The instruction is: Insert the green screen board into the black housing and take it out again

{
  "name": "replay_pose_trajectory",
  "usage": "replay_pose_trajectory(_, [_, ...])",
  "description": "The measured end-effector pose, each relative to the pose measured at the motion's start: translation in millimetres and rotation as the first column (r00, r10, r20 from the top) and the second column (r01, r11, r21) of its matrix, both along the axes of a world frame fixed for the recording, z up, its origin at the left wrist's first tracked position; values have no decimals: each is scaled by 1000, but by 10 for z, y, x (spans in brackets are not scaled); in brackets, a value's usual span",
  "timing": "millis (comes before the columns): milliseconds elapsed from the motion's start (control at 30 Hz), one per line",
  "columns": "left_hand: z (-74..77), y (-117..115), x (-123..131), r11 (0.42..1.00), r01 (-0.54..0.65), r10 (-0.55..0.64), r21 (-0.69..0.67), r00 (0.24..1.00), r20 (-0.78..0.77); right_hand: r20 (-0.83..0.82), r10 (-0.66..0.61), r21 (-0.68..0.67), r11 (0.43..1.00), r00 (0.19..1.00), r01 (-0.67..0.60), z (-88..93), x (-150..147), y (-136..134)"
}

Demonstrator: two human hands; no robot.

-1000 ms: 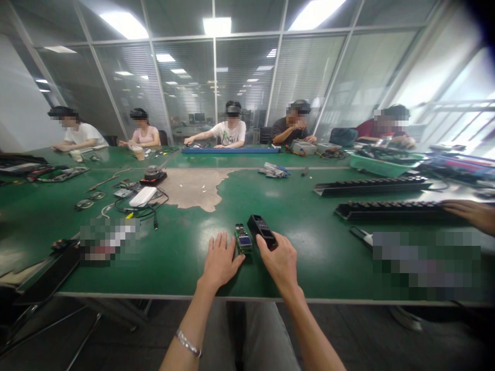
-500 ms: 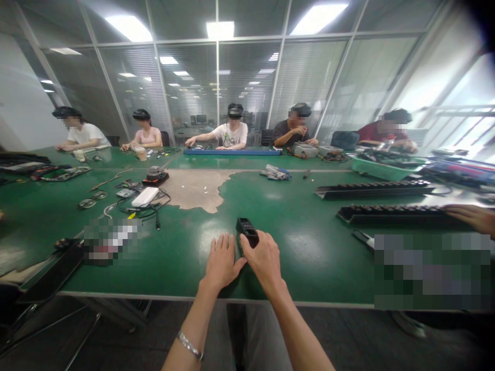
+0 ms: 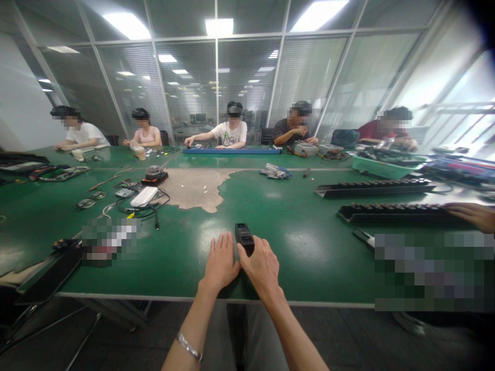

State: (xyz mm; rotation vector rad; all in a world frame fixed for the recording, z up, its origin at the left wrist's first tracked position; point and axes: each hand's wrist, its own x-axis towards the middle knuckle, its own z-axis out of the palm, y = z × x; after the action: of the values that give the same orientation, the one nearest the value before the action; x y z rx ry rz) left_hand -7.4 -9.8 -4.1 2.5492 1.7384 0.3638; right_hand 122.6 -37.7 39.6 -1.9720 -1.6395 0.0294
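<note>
My right hand (image 3: 260, 266) grips a small black device (image 3: 244, 237) that sticks out past its fingers, just above the green table (image 3: 309, 242) near its front edge. My left hand (image 3: 221, 263) lies flat beside it, fingers stretched out on the table and touching the right hand. The small green circuit board seen earlier is hidden under the black device and my hands.
Long black strips (image 3: 390, 211) lie at the right, where another person's hand (image 3: 474, 215) rests. A white box with cables (image 3: 143, 197) and small parts sit at the left. A worn bare patch (image 3: 197, 188) marks the table's middle. Several people sit along the far side.
My right hand has carried the black device leftward over the small green board, which is now covered. My left hand has stayed flat in place.
</note>
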Motion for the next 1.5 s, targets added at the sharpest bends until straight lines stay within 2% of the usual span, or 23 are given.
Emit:
replay_pose_trajectory(200, [-13,8,7,1000,-1,1,-6,1000,9,26,6,-15,1000,1000,-5,-106,20,-32])
replay_pose_trajectory(333, [-15,12,12,1000,-16,16,-1,1000,9,43,-19,16,1000,999,18,-78,20,-2])
replay_pose_trajectory(433, [-2,7,9,1000,-5,5,3,1000,-5,40,-11,-8,1000,999,11,-56,14,25])
replay_pose_trajectory(700, [1,2,-1,1000,15,-15,-2,1000,-26,-22,7,17,1000,1000,-7,-99,19,54])
replay_pose_trajectory(833, [0,8,3,1000,19,-19,0,1000,-24,-92,32,62,998,995,-26,-69,4,64])
replay_pose_trajectory(967, [7,5,11,1000,5,-6,-15,1000,-29,-153,60,160,987,986,-35,35,26,86])
replay_pose_trajectory(1133, [24,-11,10,1000,12,-12,-3,1000,6,-175,65,307,952,982,-8,112,237,136])
replay_pose_trajectory(1300, [27,-12,20,1000,6,-6,11,1000,20,-158,-42,239,968,987,80,-66,468,139])
replay_pose_trajectory(1500, [23,-12,26,1000,0,-1,25,1000,6,-113,-74,153,984,991,91,-277,498,123])
